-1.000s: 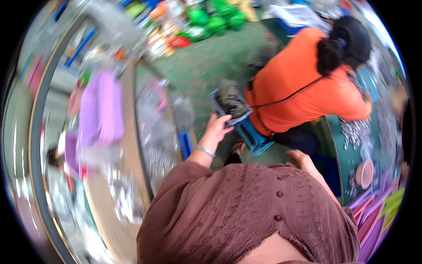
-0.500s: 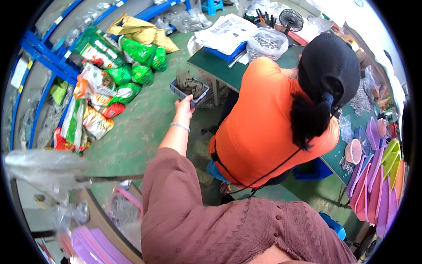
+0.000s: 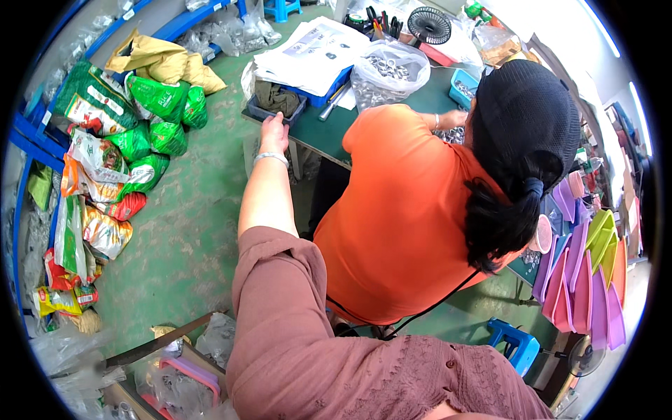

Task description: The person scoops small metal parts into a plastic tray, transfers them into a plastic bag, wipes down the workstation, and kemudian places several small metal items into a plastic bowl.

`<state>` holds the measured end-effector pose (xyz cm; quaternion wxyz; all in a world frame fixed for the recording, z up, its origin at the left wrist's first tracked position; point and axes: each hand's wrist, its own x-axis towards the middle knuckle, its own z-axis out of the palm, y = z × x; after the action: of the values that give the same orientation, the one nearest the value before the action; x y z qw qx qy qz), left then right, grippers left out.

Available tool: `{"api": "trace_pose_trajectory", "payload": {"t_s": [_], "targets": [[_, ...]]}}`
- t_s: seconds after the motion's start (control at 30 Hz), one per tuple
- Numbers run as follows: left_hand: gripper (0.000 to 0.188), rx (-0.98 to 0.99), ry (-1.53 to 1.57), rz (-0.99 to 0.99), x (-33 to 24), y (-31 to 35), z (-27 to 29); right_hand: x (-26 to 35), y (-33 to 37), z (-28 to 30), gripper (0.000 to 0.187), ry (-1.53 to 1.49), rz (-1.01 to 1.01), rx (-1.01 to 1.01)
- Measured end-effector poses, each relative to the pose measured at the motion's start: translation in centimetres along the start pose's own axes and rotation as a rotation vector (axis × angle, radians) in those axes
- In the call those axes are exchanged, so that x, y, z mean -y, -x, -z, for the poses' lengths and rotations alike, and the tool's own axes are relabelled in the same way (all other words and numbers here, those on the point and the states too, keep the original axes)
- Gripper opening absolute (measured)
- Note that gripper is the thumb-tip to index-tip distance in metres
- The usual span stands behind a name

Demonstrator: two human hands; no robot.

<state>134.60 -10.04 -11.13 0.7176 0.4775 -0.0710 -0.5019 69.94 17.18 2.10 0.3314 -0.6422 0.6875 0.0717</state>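
The left hand [image 3: 275, 131] is gripping a grey bin [image 3: 257, 113] at eleven o'clock — maybe placing it, next needing firm table [image 3: 323, 134] underneath. Right hand is hiding — can't tell.

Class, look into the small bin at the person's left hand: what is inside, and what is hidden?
A crumpled, dark olive, cloth-like bundle lies inside the small bin, rising above its rim. Whatever is beneath the bundle is covered and cannot be seen.

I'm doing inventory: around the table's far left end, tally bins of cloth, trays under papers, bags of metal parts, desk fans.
Bin of cloth in left hand: 1
Tray under papers: 1
Bag of metal parts: 1
Desk fan: 1
Total: 4
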Motion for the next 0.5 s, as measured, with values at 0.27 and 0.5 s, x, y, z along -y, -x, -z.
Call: {"api": "trace_pose_trajectory", "payload": {"t_s": [0.27,0.5], "targets": [[0.059,-0.173,-0.373,-0.023,0.3,11.4,7.7,9.8,-14.3,2.5,0.04,0.168,0.344,-0.144],[0.042,-0.748,-0.353,-0.108,13.1,31.4,24.5,16.5,-23.6,-0.7,0.042,0.226,0.651,-0.283]]}}
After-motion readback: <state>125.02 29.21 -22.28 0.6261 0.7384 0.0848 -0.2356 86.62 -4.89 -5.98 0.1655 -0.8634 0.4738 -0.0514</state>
